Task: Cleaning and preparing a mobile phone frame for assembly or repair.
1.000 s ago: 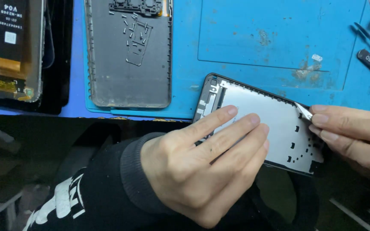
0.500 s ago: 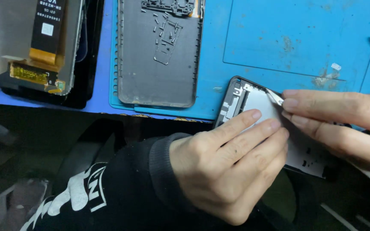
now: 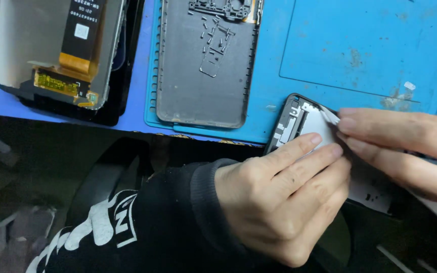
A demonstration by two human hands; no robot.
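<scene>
Phone frame [image 3: 299, 121] under both hands, grey back cover [image 3: 203, 65] just beside.

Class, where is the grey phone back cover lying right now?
In the head view, the grey back cover lies top centre on the blue mat, right of the detached screen.
</scene>
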